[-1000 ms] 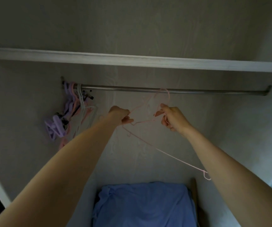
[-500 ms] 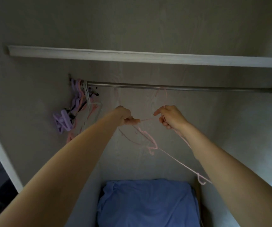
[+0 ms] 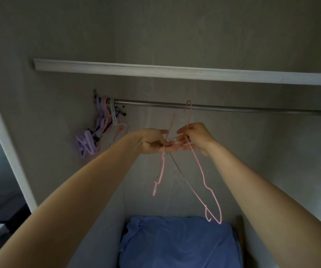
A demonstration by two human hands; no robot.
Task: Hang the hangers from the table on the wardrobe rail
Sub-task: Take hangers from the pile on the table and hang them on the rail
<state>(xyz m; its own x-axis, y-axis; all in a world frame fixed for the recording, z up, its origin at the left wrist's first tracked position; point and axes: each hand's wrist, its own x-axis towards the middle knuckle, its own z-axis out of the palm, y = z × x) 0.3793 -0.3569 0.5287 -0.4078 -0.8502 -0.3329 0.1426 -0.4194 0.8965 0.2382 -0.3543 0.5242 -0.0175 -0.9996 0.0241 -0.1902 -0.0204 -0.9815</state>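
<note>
Head view, looking up into the open wardrobe. Metal rail (image 3: 233,109) runs across under a pale shelf board (image 3: 175,72). At the rail's left end hangs a bunch of hung hangers (image 3: 105,128), purple, pink and white, some with clips, pressed against the side wall.

Both arms are raised, hands meeting just below the rail's middle. Left hand (image 3: 155,141): palm up, fingers curled round the wire of a thin pink hanger (image 3: 162,167) that dangles below it, one shoulder end pointing down; a straight length of pink wire rises above the fingers, stopping short of the rail. Right hand (image 3: 193,135): thumb and fingers pinch the neck of a second pink hanger (image 3: 202,171). Its hook (image 3: 189,107) reaches up to the rail and overlaps it; whether it is over the rail or only in front of it, cannot tell. The body of this hanger slopes down to the right, the far end low, near the wardrobe floor.

The two hangers cross between the hands; whether they are tangled is unclear.

Below, on the wardrobe floor: folded blue fabric (image 3: 175,244). White door frame (image 3: 5,144) at far left.
</note>
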